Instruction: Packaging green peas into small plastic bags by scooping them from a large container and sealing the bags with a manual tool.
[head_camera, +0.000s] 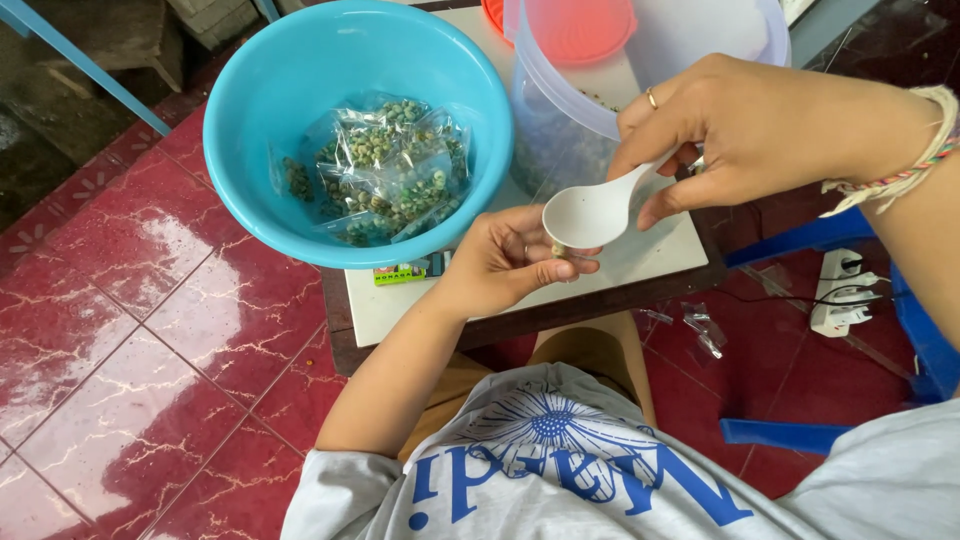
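Observation:
My right hand (760, 125) grips the handle of a white plastic spoon (592, 212), its bowl tipped down toward my left hand (500, 260). My left hand is closed around a small clear bag; only a bit of it shows under the spoon's bowl, with a few green-brown pieces at its mouth. Both hands hover over a white board (640, 262) on a small dark table. A blue plastic bowl (290, 60) at the left holds several small sealed clear bags of green and pale nuts (385, 165).
A large clear plastic tub (560, 120) with an orange lid inside stands behind the hands. A small green packet (400, 273) lies under the bowl's edge. Red tiled floor lies left; blue chair legs, a white power strip (845, 290) and empty clear bags (705, 328) are at the right.

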